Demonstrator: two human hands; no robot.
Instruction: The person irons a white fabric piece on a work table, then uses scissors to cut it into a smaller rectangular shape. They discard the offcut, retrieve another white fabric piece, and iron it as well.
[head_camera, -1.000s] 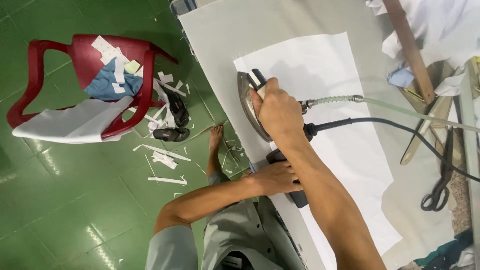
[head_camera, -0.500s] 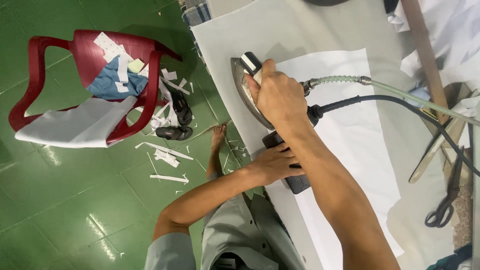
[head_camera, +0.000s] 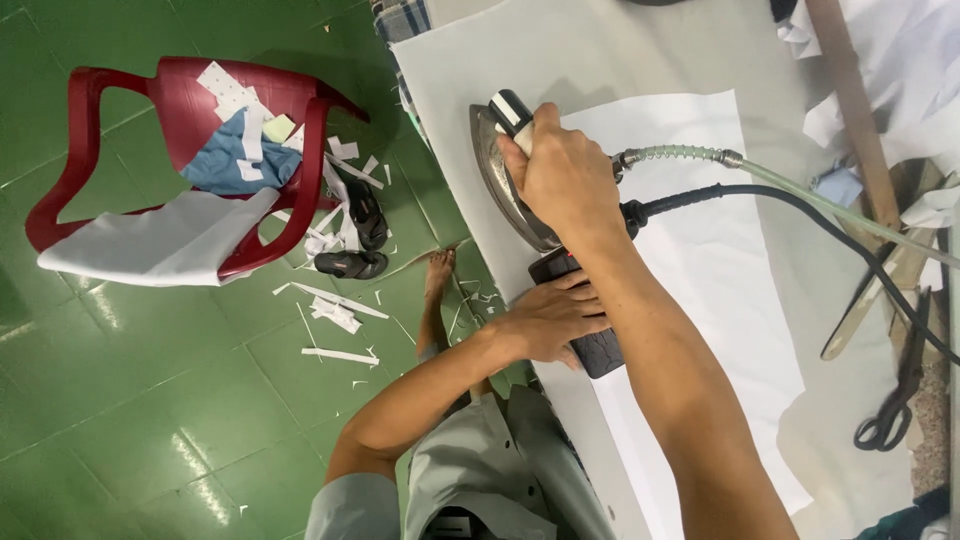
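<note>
Iron gripped on white cloth

Far left we see a red chair (head_camera: 90, 160) with fabric pieces, sandals (head_camera: 352, 262) on the green floor. Our left hand (head_camera: 548, 320) lies flat, fingers spread, on a dark pad (head_camera: 600, 350) at the counter (head_camera: 450, 90) edge. Our right hand (head_camera: 565, 175) is wrapped around the iron (head_camera: 500, 185) handle, iron sitting on white cloth (head_camera: 720, 280). Scissors (head_camera: 895, 400) far right.

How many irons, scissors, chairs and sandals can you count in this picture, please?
Iron, under the right hand: 1
Scissors: 1
Red chair: 1
Dark sandals: 2
Total: 5
</note>
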